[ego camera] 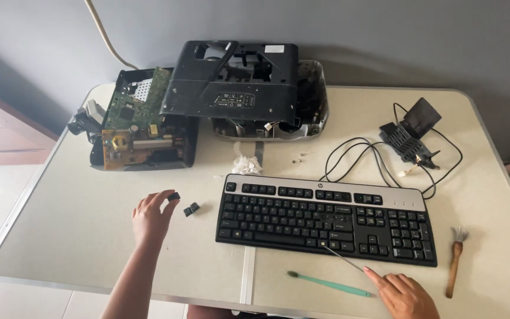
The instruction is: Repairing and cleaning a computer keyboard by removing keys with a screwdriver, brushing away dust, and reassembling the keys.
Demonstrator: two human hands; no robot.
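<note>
My left hand (151, 215) hovers over the table left of a black keyboard (326, 217), pinching a small black keycap (174, 196) between thumb and fingertips. Another loose black keycap (191, 209) lies just right of it on the table. My right hand (402, 294) is at the front edge, holding a thin metal rod (343, 259) whose tip touches the keyboard's lower key row. A green toothbrush (329, 284) lies just left of the right hand.
A dismantled device with an exposed green circuit board (134, 121) and a black casing (234, 80) sit at the back. A crumpled tissue (246, 164), a black adapter with cable (411, 139) and a wooden brush (455, 260) lie around the keyboard.
</note>
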